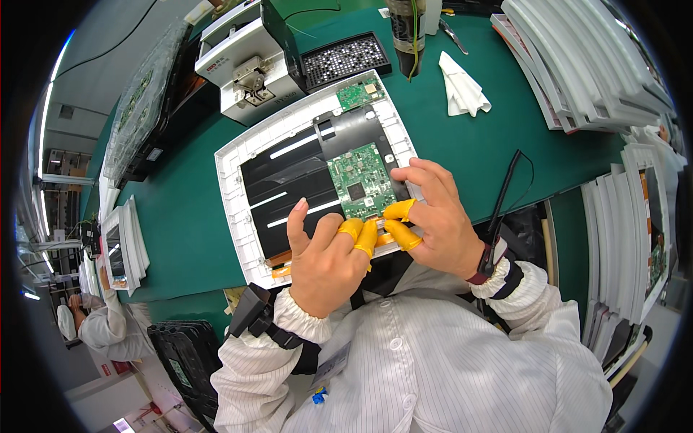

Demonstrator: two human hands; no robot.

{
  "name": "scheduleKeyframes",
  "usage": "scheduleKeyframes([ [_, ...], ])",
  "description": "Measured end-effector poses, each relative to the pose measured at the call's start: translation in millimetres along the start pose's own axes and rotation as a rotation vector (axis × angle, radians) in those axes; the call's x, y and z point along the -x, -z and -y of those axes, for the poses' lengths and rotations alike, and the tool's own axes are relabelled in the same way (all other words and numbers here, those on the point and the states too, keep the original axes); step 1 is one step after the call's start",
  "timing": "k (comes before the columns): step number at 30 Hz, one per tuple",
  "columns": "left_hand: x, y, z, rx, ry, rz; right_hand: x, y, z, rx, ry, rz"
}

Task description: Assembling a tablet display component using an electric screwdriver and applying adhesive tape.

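A white-framed display panel [229,180] lies on the table in front of me, its black back facing up. A green circuit board [368,169] is mounted on it, and a smaller green board [352,96] sits near its far edge. Yellow finger covers are on the thumb and forefinger of both hands. My left hand [328,252] pinches at the orange ribbon cable [386,238] by the board's near edge, its other fingers raised. From the other side my right hand [440,224] grips the same spot with covered fingertips. The fingers partly hide the cable's end.
Behind the panel stand a white machine [249,65] and a black perforated tray [346,61]. A white cloth [462,86] and tweezers [453,36] lie farther right. Stacked white frames [585,65] fill the right side. Wrapped boards [144,101] stand at left; another person [112,328] is beyond.
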State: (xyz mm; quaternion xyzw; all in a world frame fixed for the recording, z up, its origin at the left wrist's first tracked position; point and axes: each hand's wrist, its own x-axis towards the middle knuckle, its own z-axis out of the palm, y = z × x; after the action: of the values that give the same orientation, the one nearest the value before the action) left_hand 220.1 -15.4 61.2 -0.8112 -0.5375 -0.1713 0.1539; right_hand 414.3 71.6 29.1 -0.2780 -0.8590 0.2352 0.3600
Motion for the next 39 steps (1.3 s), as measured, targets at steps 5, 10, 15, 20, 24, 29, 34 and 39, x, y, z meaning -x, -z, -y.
scheduleKeyframes([
  [5,-0.7,-1.4,-0.1,-0.002,0.000,-0.023,-0.7,-1.0,-0.2,0.004,0.012,-0.023],
  [10,-0.3,-1.5,-0.1,-0.003,0.004,-0.024,-0.7,-1.2,-0.5,0.005,0.006,-0.017],
  [15,0.9,-1.5,-0.2,0.002,0.015,-0.009,-0.5,-1.3,-1.0,-0.004,0.003,-0.015],
  [20,0.7,-0.5,-1.4,0.005,0.030,0.009,0.0,-2.3,-1.3,-0.002,0.004,-0.019],
  [24,-0.4,2.0,-2.8,-0.016,0.037,0.013,-0.6,-1.5,-0.1,0.004,0.006,-0.019],
  [29,1.4,1.2,-4.4,-0.020,0.052,0.012,-0.7,-0.5,0.5,0.014,0.006,-0.007],
  [34,2.3,-2.5,-4.1,-0.015,0.054,-0.015,-1.4,-1.3,2.1,-0.009,-0.008,-0.016],
  [39,0.9,2.7,-4.0,-0.016,0.036,0.039,-6.1,5.5,6.4,0.029,0.011,0.034],
])
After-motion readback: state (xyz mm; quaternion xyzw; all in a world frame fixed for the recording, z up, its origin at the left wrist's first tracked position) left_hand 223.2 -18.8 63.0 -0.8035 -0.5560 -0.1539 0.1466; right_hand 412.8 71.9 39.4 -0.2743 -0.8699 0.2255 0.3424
